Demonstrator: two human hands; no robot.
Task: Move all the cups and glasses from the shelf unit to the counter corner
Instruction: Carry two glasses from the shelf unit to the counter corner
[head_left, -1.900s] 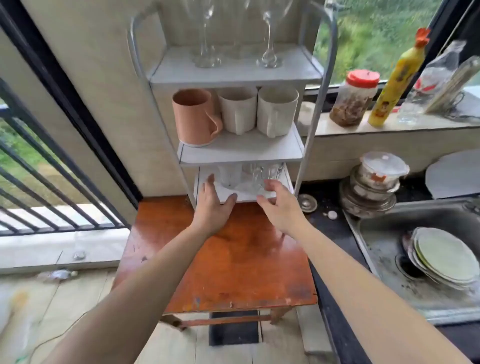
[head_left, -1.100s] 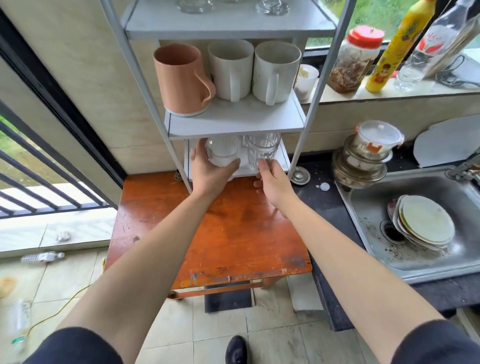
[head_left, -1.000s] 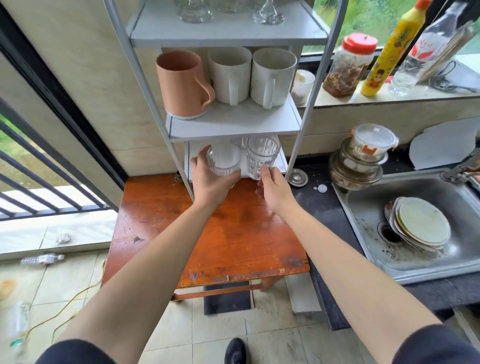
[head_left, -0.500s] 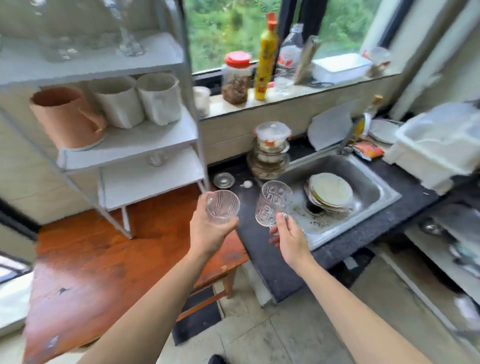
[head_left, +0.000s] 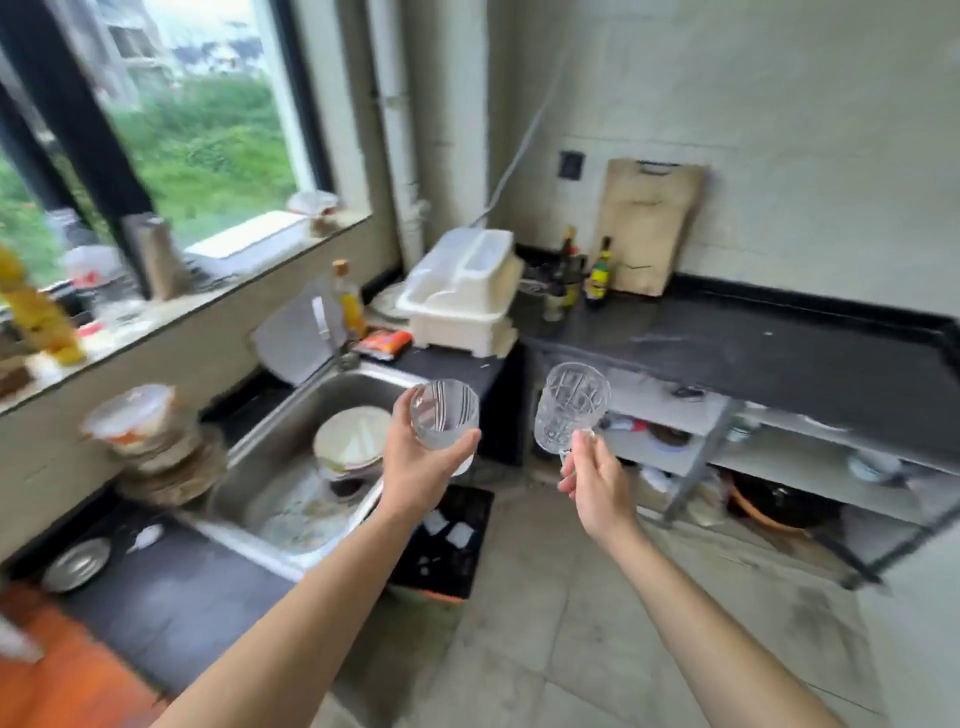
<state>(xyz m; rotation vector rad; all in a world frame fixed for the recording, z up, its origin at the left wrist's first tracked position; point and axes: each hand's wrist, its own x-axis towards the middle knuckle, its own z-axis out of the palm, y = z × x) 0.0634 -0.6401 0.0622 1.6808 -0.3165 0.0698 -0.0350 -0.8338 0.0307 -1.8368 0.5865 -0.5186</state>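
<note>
My left hand (head_left: 415, 470) grips a short ribbed clear glass (head_left: 444, 413), held in the air over the right end of the sink. My right hand (head_left: 592, 480) pinches the base of a taller cut-pattern clear glass (head_left: 569, 405), tilted, over the floor in front of the counter. The black counter (head_left: 753, 358) runs along the right wall and meets the window wall in a corner. The shelf unit is out of view.
A steel sink (head_left: 291, 499) holds stacked plates (head_left: 353, 441). A white dish rack (head_left: 462, 291), bottles (head_left: 600, 270) and a wooden cutting board (head_left: 647, 223) crowd the corner. Stacked bowls with a lidded container (head_left: 140, 436) sit left of the sink. Open shelves (head_left: 779, 457) lie under the counter.
Both hands took a glass each from the bottom shelf. The view has swung right, away from the shelf unit, and both glasses have travelled past the sink toward the counter.
</note>
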